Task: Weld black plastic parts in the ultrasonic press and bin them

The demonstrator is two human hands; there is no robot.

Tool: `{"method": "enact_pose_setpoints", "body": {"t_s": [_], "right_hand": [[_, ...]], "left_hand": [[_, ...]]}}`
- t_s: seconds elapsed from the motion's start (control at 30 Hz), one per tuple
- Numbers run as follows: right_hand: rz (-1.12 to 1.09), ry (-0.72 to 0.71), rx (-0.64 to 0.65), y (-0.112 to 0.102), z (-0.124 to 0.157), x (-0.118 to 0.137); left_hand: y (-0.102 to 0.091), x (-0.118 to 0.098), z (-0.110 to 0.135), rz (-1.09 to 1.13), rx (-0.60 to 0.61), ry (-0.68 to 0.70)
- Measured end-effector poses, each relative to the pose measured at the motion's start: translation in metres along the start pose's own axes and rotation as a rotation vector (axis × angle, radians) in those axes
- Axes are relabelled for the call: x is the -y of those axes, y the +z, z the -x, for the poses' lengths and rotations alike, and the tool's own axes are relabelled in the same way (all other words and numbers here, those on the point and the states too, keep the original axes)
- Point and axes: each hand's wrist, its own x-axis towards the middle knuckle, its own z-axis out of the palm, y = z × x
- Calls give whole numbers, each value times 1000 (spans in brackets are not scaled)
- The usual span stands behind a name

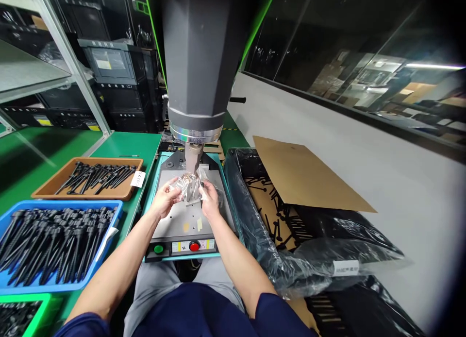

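Observation:
My left hand [165,199] pinches crumpled clear plastic film [179,185] at the machine's base. Opposite it, my right hand [210,201] has its fingers closed on the film's other side. Between my hands is a small metal fixture [189,193], partly covered by the film. Just above the fixture, the grey metal tool tip [193,158] of the press machine [196,60] points down. Whether a small part lies inside the film, I cannot make out. Both hands hover over the grey base plate [178,223].
On the left are a brown tray [125,193] and a blue tray [65,291] of black screw-like parts, plus a green bin [51,308]. A green button [158,249] and red button [194,245] front the machine. A plastic-lined box [251,225] with cardboard [309,176] stands right.

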Motion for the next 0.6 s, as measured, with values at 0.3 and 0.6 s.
{"method": "enact_pose_setpoints", "body": {"t_s": [0.3,0.6], "right_hand": [[142,-33,-21,21,-14,-3],[212,139,55,31,-31,6]], "left_hand": [[7,-5,-2,16,-2,0],[1,-3,-12,18,2,12]]}}
